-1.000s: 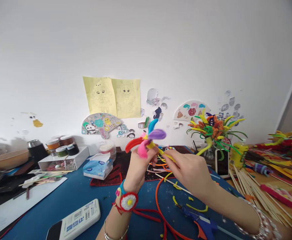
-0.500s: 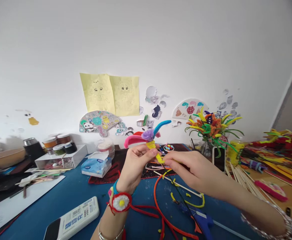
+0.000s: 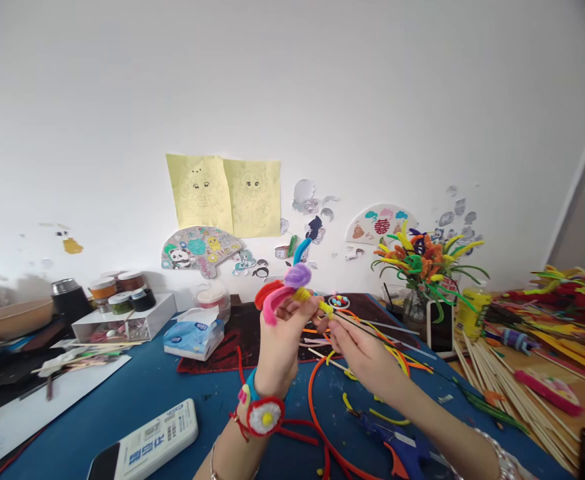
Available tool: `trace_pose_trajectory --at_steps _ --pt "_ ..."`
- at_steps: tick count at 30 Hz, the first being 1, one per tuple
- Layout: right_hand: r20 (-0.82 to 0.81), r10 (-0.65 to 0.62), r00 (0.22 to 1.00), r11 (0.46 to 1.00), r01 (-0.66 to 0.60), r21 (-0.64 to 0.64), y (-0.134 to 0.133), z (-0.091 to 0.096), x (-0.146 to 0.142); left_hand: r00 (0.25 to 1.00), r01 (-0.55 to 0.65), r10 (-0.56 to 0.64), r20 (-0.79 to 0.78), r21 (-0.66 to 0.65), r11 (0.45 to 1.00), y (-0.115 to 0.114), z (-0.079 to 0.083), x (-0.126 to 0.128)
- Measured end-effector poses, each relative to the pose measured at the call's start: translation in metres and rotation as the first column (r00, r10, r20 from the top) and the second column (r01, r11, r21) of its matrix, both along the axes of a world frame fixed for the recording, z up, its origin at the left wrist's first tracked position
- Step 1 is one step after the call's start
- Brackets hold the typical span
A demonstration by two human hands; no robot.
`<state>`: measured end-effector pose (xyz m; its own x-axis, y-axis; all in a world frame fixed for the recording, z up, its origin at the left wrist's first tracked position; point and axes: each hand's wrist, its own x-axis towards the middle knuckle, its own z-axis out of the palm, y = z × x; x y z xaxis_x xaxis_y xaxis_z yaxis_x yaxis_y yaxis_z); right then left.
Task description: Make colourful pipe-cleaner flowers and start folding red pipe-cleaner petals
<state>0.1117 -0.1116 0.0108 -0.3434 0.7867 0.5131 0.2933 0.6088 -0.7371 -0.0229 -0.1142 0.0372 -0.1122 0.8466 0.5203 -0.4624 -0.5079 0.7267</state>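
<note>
In mid-air at the centre, my left hand (image 3: 288,327) pinches the yellow-wrapped part of a pipe-cleaner flower (image 3: 298,276). The flower has a fuzzy purple middle, a blue strand pointing up, and pink and red loops hanging to the left. My right hand (image 3: 359,350) is closed on the lower end of the yellow wrapping, where a thin dark stem (image 3: 352,325) runs out to the right. Below my hands, an orange pipe cleaner (image 3: 311,393) curves across the blue table. A blue glue gun (image 3: 397,443) lies under my right forearm.
A white power bank-like device (image 3: 159,430) lies front left, with a tissue pack (image 3: 195,337) behind it. Wooden sticks (image 3: 502,387) are spread at right, near a vase of pipe-cleaner flowers (image 3: 417,267). Paint jars (image 3: 121,303) stand on a white box at left.
The flower has turned in my hands: its blue strand now points more upward and the pink loop faces me. The stem has swung from downward to rightward. My right hand has shifted slightly lower.
</note>
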Motion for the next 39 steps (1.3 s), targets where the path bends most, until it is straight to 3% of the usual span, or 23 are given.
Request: trace_pose_trajectory --at_steps 2,5,10,13,18,22,25,29,32,36,39 --pt "0.063 0.016 0.998 1.000 -0.015 -0.019 -0.009 0.002 -0.002 0.982 -0.175 0.179 -0.060 0.066 0.982 -0.001 -0.002 0.004" --pt "0.156 0.031 0.987 0.999 -0.026 -0.035 -0.023 0.010 -0.002 0.894 -0.368 0.404 -0.196 0.195 0.909 -0.004 -0.001 0.004" --pt "0.287 -0.024 0.958 0.999 0.014 0.039 -0.040 0.026 0.015 0.768 -0.407 0.545 -0.336 0.401 0.821 -0.003 0.000 -0.005" --pt "0.367 -0.040 0.929 0.998 0.022 0.053 -0.038 0.035 0.028 0.787 -0.336 0.476 -0.393 0.374 0.864 0.002 -0.001 -0.010" --pt "0.422 -0.020 0.906 0.999 0.002 0.045 -0.023 0.042 0.038 0.945 -0.076 0.121 -0.304 0.154 0.985 0.010 -0.002 -0.015" --pt "0.343 0.058 0.938 0.996 -0.076 0.041 -0.010 0.035 0.034 0.980 0.131 -0.122 -0.159 0.047 0.990 0.013 -0.002 -0.015" --pt "0.176 0.178 0.968 0.983 -0.168 -0.067 0.001 0.022 0.028 0.975 0.212 -0.213 -0.057 -0.032 0.977 0.013 -0.003 -0.011" --pt "-0.196 0.304 0.932 0.881 -0.353 -0.315 0.008 0.001 0.015 0.983 0.169 -0.161 0.092 -0.080 0.982 0.015 -0.005 0.000" --pt "-0.401 0.289 0.869 0.815 -0.443 -0.372 0.006 -0.010 0.006 0.981 0.056 -0.041 0.188 -0.077 0.995 0.017 -0.009 0.010" --pt "-0.452 0.265 0.852 0.792 -0.459 -0.401 -0.002 -0.011 -0.002 0.974 -0.080 0.093 0.207 -0.070 0.994 0.018 -0.015 0.020" --pt "-0.466 0.248 0.849 0.788 -0.457 -0.412 -0.003 -0.008 -0.005 0.985 -0.095 0.100 0.144 -0.041 0.995 0.015 -0.018 0.024"
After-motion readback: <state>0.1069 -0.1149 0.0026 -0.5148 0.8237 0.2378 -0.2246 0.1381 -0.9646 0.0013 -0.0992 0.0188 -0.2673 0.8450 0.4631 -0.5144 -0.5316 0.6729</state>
